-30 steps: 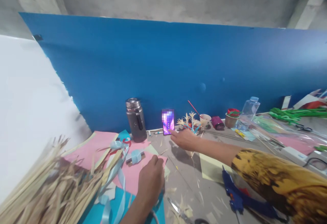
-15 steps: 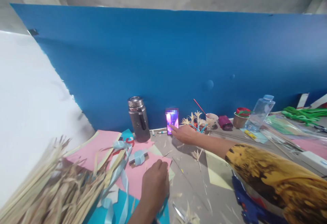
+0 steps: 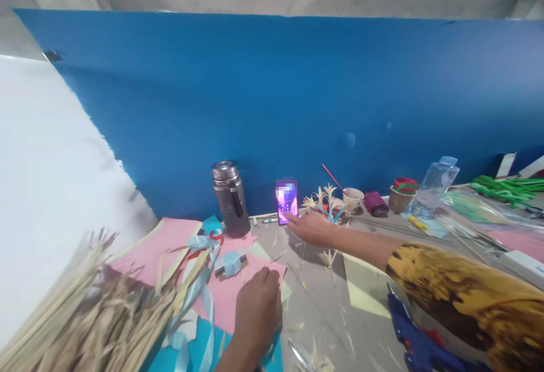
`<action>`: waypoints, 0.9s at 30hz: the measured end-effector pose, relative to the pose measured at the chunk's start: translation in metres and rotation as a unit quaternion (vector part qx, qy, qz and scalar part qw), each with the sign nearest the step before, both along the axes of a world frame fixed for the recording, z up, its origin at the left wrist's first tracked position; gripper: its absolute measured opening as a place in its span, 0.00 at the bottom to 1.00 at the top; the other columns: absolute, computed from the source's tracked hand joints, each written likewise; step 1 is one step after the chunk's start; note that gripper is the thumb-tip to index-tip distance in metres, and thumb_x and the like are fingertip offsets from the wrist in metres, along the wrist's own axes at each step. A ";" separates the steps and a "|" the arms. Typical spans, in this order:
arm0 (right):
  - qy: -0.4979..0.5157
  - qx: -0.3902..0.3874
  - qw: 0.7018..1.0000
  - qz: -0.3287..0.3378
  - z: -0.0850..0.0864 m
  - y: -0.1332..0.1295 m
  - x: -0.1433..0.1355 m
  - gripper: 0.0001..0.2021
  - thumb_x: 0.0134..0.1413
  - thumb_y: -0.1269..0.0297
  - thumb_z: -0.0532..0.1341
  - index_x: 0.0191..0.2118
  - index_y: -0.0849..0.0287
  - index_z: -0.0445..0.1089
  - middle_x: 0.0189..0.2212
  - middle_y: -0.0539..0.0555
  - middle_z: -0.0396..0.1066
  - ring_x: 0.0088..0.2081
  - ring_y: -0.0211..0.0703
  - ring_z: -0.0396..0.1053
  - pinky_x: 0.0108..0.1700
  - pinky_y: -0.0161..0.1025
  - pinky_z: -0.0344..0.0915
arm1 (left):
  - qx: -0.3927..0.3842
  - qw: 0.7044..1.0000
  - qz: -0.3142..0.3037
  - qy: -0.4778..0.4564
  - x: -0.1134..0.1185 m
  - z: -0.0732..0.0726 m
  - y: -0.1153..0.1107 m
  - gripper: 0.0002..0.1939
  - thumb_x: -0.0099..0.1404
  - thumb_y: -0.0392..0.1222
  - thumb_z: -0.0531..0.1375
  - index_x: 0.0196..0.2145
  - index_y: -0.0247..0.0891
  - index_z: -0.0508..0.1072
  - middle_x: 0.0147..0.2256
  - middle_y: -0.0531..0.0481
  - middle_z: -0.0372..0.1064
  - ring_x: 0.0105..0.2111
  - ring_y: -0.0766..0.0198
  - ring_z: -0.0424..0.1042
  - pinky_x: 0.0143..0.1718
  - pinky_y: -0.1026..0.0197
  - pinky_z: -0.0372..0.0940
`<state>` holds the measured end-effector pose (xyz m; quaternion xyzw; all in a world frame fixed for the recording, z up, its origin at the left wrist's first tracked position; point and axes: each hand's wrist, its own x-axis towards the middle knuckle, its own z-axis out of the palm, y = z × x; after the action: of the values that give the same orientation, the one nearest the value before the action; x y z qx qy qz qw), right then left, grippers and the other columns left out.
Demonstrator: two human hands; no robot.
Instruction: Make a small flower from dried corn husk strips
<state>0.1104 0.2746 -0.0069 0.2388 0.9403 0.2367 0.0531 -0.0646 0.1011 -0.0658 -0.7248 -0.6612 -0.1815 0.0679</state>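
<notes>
A phone (image 3: 287,202) with a lit purple screen leans upright against the blue board. My right hand (image 3: 312,228) reaches to it, a fingertip at the lower part of the screen; the hand holds nothing, and its other fingers are partly hidden. My left hand (image 3: 258,304) is closed over the pink paper (image 3: 216,290) and the table; whatever its fingers may hold is hidden beneath it. Just above the left hand lies a small roll of light blue ribbon (image 3: 232,263). Pale dried flowers on blue stems (image 3: 329,205) stand right of the phone.
Dried husks (image 3: 106,315) fill the left. A dark flask (image 3: 232,199) stands behind. Rightward are a paper cup (image 3: 352,199), a small pot (image 3: 400,199), a clear bottle (image 3: 433,188) and green pipe cleaners (image 3: 505,189). A blue glue gun (image 3: 419,338) lies under the right sleeve.
The fingertip of my right hand has moved slightly down and right on the phone, and dots now show on the screen. My left hand has hardly moved.
</notes>
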 end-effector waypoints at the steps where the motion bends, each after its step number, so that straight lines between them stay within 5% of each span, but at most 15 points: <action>1: 0.000 -0.003 1.000 0.011 0.000 -0.005 0.004 0.16 0.60 0.75 0.54 0.53 0.63 0.65 0.70 0.71 0.49 0.31 0.44 0.77 0.27 0.41 0.72 | 0.002 1.000 -0.002 0.000 0.000 0.000 0.000 0.10 0.69 0.33 0.54 0.32 0.41 0.73 0.33 0.50 0.72 0.34 0.60 0.72 0.33 0.58 0.54; 5: -0.002 -0.012 1.000 0.027 -0.005 -0.013 0.019 0.13 0.61 0.74 0.53 0.50 0.63 0.66 0.67 0.69 0.55 0.31 0.43 0.77 0.26 0.39 0.69 | 0.009 1.000 -0.008 0.005 0.001 0.001 0.000 0.09 0.68 0.32 0.55 0.33 0.41 0.73 0.33 0.50 0.72 0.33 0.60 0.72 0.32 0.58 0.54; 11: -0.006 -0.015 1.000 -0.003 -0.015 0.011 0.030 0.16 0.58 0.76 0.54 0.51 0.65 0.67 0.66 0.72 0.57 0.29 0.44 0.76 0.25 0.40 0.67 | 0.019 1.000 -0.009 0.010 0.000 0.001 0.001 0.10 0.67 0.31 0.56 0.31 0.41 0.72 0.31 0.50 0.71 0.32 0.60 0.72 0.32 0.58 0.54; 27: 0.007 -0.002 1.000 0.003 -0.021 0.029 0.023 0.16 0.60 0.76 0.53 0.52 0.67 0.67 0.67 0.73 0.54 0.30 0.46 0.77 0.26 0.41 0.69 | 0.015 1.000 -0.006 0.009 -0.004 -0.003 0.001 0.10 0.68 0.32 0.55 0.30 0.41 0.72 0.30 0.51 0.72 0.31 0.61 0.72 0.31 0.59 0.55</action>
<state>0.1339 0.3034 -0.0280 0.2375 0.9418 0.2334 0.0458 -0.0687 0.1019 -0.0688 -0.7293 -0.6532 -0.1856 0.0839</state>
